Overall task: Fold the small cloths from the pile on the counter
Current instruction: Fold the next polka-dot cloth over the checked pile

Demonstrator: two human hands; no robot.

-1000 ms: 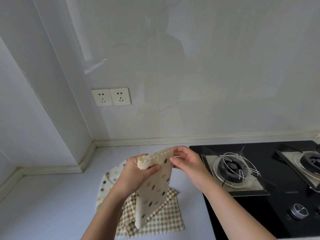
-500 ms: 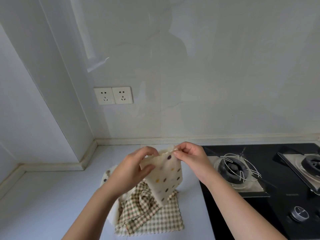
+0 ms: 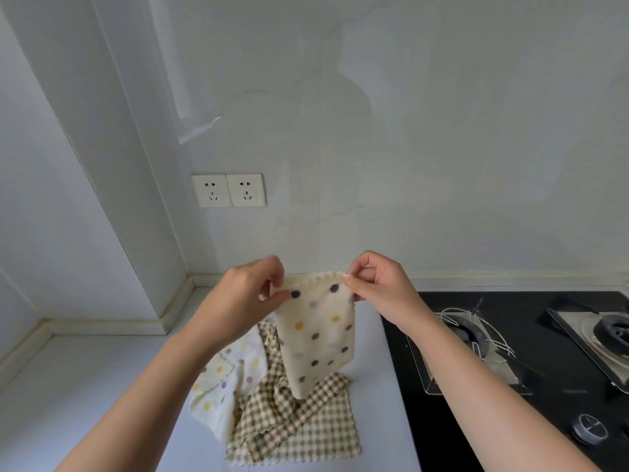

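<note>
A cream cloth with coloured dots (image 3: 318, 335) hangs in the air above the pile. My left hand (image 3: 250, 296) pinches its top left corner and my right hand (image 3: 377, 287) pinches its top right corner, so the top edge is stretched between them. Its lower end dangles onto the pile. Below it lie crumpled green and brown checked cloths (image 3: 299, 424) and another dotted cream cloth (image 3: 228, 379) on the pale counter (image 3: 102, 386).
A black gas hob (image 3: 510, 369) with two burners and a knob fills the counter's right side. Two wall sockets (image 3: 228, 190) sit above the counter's back edge. A wall corner juts out at the left.
My hands have moved apart along the cloth's top edge and lifted it. The cloth went from bunched in my left hand to hanging flat between both hands.
</note>
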